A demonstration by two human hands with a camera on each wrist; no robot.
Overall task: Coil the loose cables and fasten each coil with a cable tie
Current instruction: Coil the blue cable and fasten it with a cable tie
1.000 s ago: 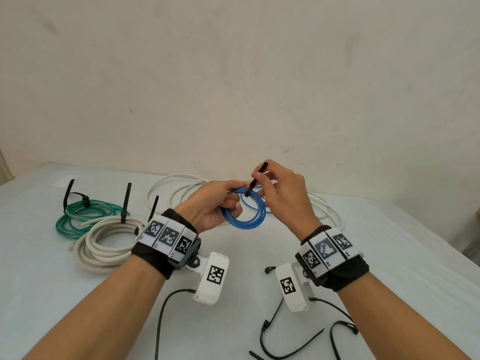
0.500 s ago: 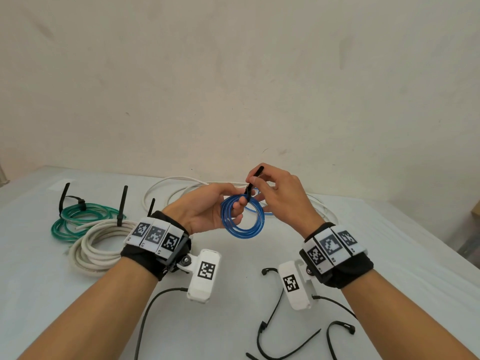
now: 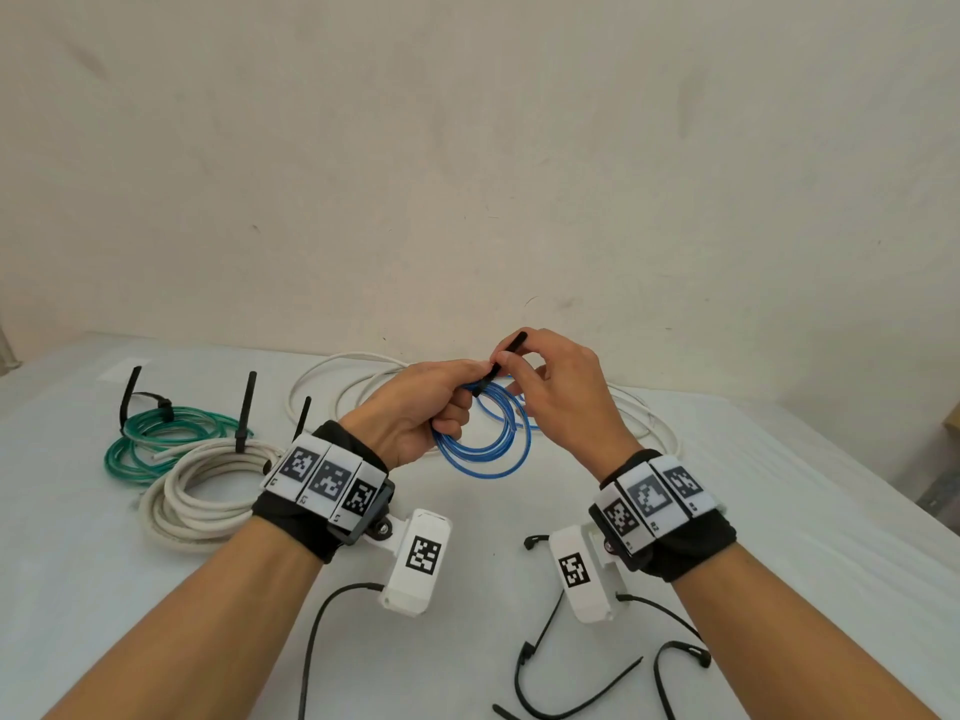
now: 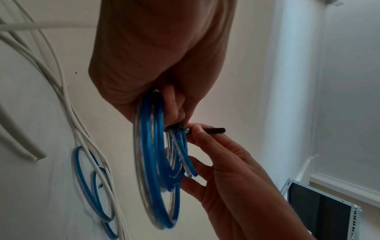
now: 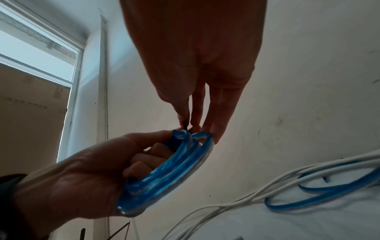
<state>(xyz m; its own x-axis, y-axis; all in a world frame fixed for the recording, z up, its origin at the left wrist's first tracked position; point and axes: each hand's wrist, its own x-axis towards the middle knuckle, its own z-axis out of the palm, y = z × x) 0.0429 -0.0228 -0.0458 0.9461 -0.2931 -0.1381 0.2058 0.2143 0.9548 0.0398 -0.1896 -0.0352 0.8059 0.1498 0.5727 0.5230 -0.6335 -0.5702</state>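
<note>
Head view shows our right hand [image 3: 561, 392] pinching the free tail of a black cable tie [image 3: 506, 350] between thumb and forefinger, its other fingers loosely curled beside the blue coil [image 3: 485, 439]. Our left hand [image 3: 421, 407] has its fingers curled through that coil and grips it at the top, where the tie wraps the strands; both hands hold it in the air above the white table [image 3: 779, 511], at mid-scene. From the left wrist the tie's head [image 4: 180, 126] sits tight against the blue strands with the tail sticking out to the right. Just behind our hands lies a loose white cable [image 3: 332, 376]. To the far left rest a tied green coil [image 3: 156, 439] and, nearer, a tied thick white coil [image 3: 192, 491]. Spare black ties [image 3: 566, 667] lie near us on the right.
</note>
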